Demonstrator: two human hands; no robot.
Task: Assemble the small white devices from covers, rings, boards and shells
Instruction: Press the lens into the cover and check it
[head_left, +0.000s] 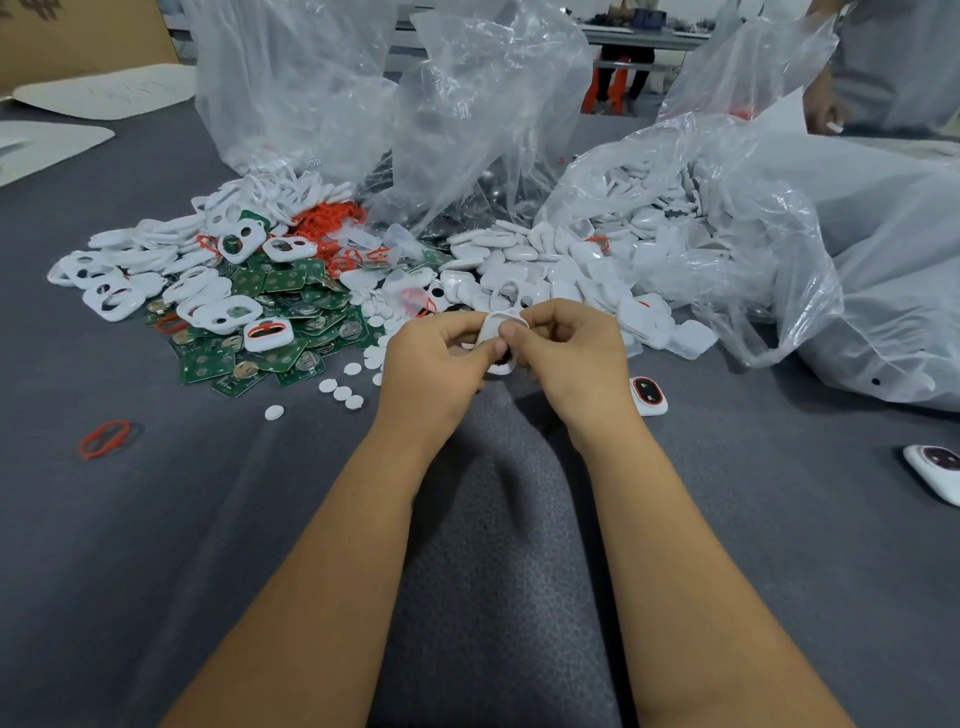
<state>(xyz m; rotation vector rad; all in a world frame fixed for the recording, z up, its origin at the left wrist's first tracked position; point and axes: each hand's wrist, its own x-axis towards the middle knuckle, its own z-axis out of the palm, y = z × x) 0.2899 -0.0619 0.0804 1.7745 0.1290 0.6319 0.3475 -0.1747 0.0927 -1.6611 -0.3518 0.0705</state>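
Hands meet over the middle of the desk (156, 545): left hand (434, 364) and right hand (574, 358) both pinch one small white device (496, 332) between curled fingers. Green boards (291, 312), white covers (171, 270) and shells (545, 260) lie heaped toward the far edge.

A white device (500, 332) is held upright above the table, its lower edge dark; most of it is hidden. Using it as the landmark: white covers (156, 280) with oval cut-outs, some lined red, lie heaped far to its left. Green boards (275, 322) are piled just left of it, with white discs (343, 389) scattered below them. Red rings (327, 221) are tangled up and to the left, one ring (104, 439) alone well down-left. White shells (561, 260) spill above and right. Two finished devices (648, 396) lie to its right.
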